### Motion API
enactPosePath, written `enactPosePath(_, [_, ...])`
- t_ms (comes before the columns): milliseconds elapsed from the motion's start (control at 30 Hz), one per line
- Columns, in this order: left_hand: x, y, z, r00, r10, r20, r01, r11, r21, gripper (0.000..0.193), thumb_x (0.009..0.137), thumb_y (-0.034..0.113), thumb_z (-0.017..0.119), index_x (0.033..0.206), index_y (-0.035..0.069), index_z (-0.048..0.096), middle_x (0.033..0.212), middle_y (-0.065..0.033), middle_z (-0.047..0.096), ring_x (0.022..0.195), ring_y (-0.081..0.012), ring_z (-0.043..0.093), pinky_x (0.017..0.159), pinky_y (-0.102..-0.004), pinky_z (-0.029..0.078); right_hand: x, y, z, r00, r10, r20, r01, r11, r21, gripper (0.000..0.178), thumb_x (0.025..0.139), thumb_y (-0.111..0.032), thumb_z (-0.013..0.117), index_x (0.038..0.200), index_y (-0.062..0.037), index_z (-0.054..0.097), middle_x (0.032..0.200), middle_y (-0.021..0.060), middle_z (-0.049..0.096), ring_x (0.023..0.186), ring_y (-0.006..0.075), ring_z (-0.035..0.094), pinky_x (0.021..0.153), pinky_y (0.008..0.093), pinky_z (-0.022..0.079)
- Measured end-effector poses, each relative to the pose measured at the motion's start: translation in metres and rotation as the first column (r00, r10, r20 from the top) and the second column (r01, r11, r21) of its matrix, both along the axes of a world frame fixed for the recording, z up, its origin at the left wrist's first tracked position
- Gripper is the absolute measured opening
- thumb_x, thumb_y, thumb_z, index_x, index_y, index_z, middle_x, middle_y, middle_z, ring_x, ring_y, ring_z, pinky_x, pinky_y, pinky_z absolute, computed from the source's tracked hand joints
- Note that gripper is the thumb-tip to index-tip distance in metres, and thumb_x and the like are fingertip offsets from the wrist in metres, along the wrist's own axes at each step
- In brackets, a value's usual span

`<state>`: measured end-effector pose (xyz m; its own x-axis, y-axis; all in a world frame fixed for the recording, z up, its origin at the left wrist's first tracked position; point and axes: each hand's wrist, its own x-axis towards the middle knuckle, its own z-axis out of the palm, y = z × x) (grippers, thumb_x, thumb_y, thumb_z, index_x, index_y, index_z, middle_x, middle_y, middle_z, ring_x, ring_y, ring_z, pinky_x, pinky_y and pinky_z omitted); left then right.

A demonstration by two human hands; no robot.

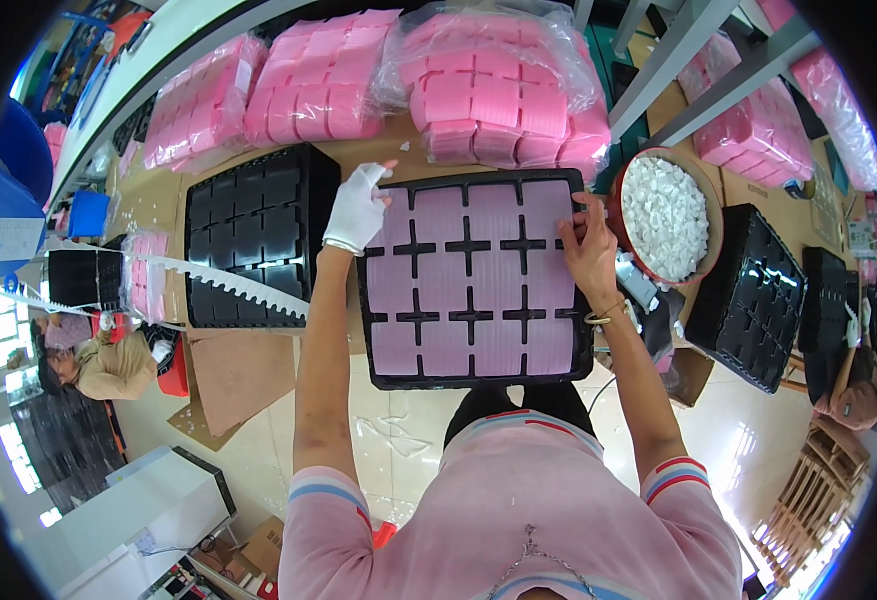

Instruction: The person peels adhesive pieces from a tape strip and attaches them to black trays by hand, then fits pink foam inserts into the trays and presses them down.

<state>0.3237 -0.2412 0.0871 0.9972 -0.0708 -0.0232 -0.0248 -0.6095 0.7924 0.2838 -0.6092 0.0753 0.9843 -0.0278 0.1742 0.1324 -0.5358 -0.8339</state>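
In front of me lies a black plastic tray [470,382] with a sheet of pink foam pads [443,274] in its compartments. Black cross-shaped dividers show between the pads. My left hand [357,212], in a white glove with bare fingertips, is at the tray's upper left edge; its index finger and thumb are apart, and it holds nothing. On the right edge, my bare right hand [589,248] touches the rim and the outer pads. Its fingers are bent but spread.
Stacks of pink foam [489,90] in clear plastic line the back. A round tub [664,215] of white pieces stands right of the tray. More black trays stand left [254,240] and right [749,300]. Grey metal bars [679,65] cross the upper right. Other people sit farther off.
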Motion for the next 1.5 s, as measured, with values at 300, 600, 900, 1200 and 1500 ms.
enactPosePath(300, [-0.003,-0.01,-0.005,0.982,0.101,0.159,-0.116,0.989,0.089,0.06,0.075,-0.013,0.066,0.13,0.013,0.064,0.126,-0.0138,0.062,0.082,-0.0265,0.067,0.08,-0.0357,0.056,0.013,0.002,-0.005,0.994,0.006,0.109,0.019,0.974,-0.224,0.045,0.086,0.0,0.067,0.127,-0.0053,0.051,0.091,0.0162,0.065,0.079,0.0345,0.066,0.07,0.0419,0.053])
enactPosePath(600, [-0.052,-0.024,-0.01,0.831,0.289,0.476,-0.478,0.809,0.343,0.043,0.079,-0.002,0.069,0.121,0.009,0.066,0.127,-0.0116,0.061,0.118,-0.0346,0.054,0.103,-0.0447,0.041,0.001,-0.002,0.001,0.997,0.041,0.07,-0.028,0.982,-0.189,0.042,0.087,0.0,0.066,0.127,-0.0047,0.053,0.112,0.0162,0.06,0.089,0.0323,0.062,0.078,0.0427,0.053])
enactPosePath(900, [-0.093,-0.054,-0.027,0.884,-0.076,0.462,-0.217,0.808,0.547,0.05,0.087,0.021,0.069,0.135,0.006,0.058,0.142,-0.0114,0.053,0.138,-0.027,0.045,0.115,-0.0513,0.027,-0.036,0.031,0.012,0.955,0.256,0.15,-0.179,0.901,-0.396,0.056,0.096,-0.013,0.059,0.147,0.002,0.04,0.151,0.0245,0.041,0.138,0.0431,0.042,0.115,0.0489,0.035])
enactPosePath(1200, [-0.087,-0.051,-0.033,0.988,-0.06,0.139,-0.095,0.472,0.877,0.075,0.1,0.051,0.036,0.152,-0.003,0.038,0.162,-0.0214,0.031,0.15,-0.0328,0.031,0.118,-0.0577,0.016,-0.023,0.045,-0.017,0.947,0.312,0.074,-0.198,0.75,-0.63,0.067,0.105,-0.036,0.047,0.153,0.0068,0.029,0.156,0.027,0.035,0.147,0.0415,0.032,0.12,0.0482,0.027])
enactPosePath(1500, [-0.087,-0.044,-0.031,0.995,0.014,0.103,-0.1,0.397,0.912,0.077,0.099,0.056,0.034,0.151,-0.001,0.041,0.163,-0.0167,0.031,0.152,-0.0339,0.024,0.119,-0.0611,0.013,-0.012,0.04,-0.022,0.973,0.199,0.117,-0.081,0.768,-0.635,0.071,0.101,-0.038,0.054,0.15,0.0093,0.033,0.155,0.0287,0.037,0.145,0.0416,0.035,0.119,0.0482,0.029])
